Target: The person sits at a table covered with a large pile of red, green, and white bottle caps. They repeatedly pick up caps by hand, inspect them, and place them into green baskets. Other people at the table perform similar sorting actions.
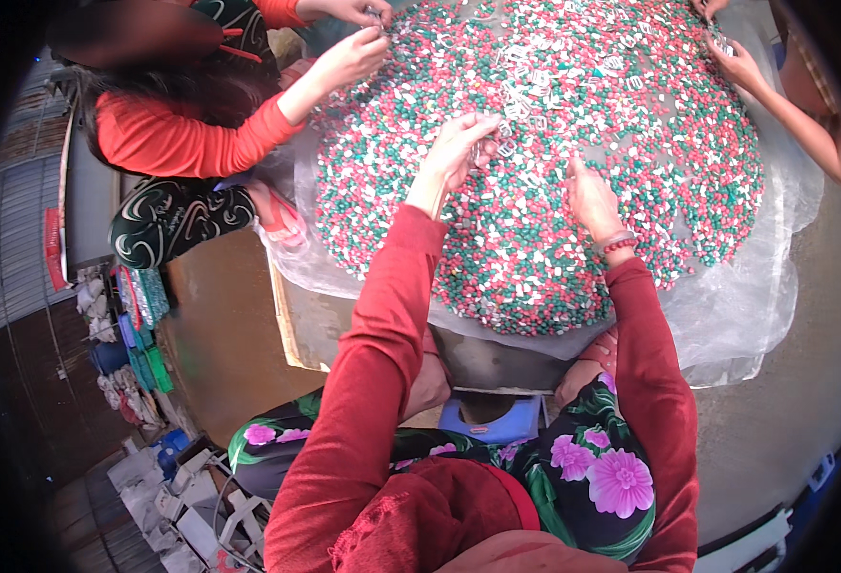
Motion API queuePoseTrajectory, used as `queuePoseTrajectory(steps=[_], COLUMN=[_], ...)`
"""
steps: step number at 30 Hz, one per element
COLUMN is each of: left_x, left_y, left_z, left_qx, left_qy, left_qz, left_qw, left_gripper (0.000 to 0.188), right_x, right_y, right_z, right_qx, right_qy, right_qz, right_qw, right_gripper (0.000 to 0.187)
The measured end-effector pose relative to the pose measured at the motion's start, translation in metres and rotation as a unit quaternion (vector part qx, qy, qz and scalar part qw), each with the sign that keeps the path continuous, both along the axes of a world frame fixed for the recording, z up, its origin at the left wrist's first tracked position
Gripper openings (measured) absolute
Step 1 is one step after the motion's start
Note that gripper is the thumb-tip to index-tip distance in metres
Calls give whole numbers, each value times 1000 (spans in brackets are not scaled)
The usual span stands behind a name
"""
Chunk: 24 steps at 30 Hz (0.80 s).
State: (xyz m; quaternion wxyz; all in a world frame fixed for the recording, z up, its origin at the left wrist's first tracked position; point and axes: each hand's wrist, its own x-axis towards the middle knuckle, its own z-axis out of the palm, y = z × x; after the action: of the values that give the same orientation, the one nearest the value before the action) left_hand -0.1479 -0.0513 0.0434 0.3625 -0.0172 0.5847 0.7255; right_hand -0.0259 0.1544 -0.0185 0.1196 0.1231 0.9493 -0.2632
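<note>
At the frame's upper centre, the left hand (457, 158) has fingers curled beside clear pieces (505, 148), the right hand (592, 202) fingers bent, both holds impossible to tell, above the spread red, green and white beads (521, 253).

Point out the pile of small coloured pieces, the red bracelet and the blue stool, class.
Pile of small coloured pieces (525, 229): head view, on its middle.
Red bracelet (620, 245): head view, on its beads.
Blue stool (514, 425): head view, on its visible side.
</note>
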Motion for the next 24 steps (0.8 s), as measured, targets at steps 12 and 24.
queuePoseTrajectory(steps=[12, 24], left_x=[0, -43], left_y=[20, 24], left_z=[-50, -41], left_qx=[-259, -225], left_qy=[211, 180], left_qz=[-5, -64], left_qw=[943, 955], left_gripper=[33, 30], right_x=[-21, 25], right_y=[-31, 40], right_z=[4, 75], right_qx=[-37, -761], right_qy=[6, 36], right_qz=[54, -278], right_qw=[998, 585], right_gripper=[30, 29])
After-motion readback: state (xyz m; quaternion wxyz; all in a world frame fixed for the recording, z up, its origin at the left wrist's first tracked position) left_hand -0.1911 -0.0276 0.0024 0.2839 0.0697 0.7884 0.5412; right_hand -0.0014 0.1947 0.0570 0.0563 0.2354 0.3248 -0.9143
